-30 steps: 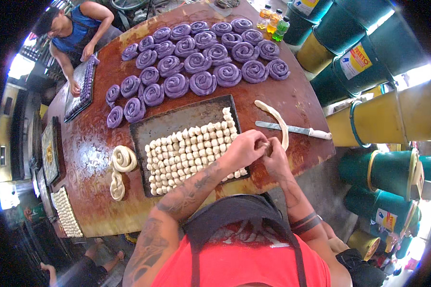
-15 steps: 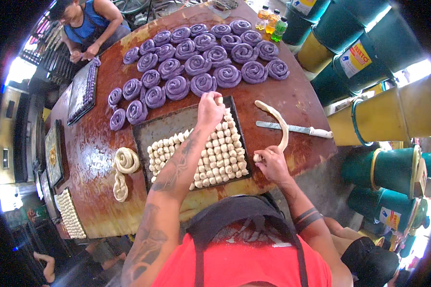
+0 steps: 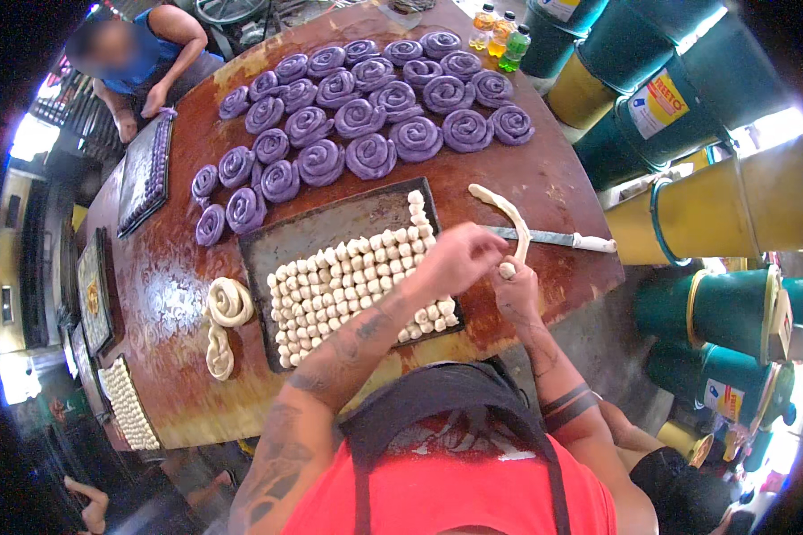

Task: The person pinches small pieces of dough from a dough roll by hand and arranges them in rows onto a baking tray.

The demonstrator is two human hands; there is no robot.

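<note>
My right hand is closed around a rope of pale dough. The rope's rounded end pokes out above the fist, and its length curves away across the table. My left hand reaches over the tray's right side, fingers stretched toward that end; I see nothing in them. Beneath my left forearm lies a dark baking tray, partly filled with rows of small dough balls. A long serrated knife with a pale handle rests on the table, its blade passing under the rope.
Purple dough coils cover the table's far part. Left of the tray lies a pale dough coil. A person works beside a tray of purple pieces at far left. Bottles stand at the back; green tubs line the right.
My left hand has come from the tray's far right corner back toward my right hand, leaving a dough ball in that corner. My right hand has shifted slightly away from me.
</note>
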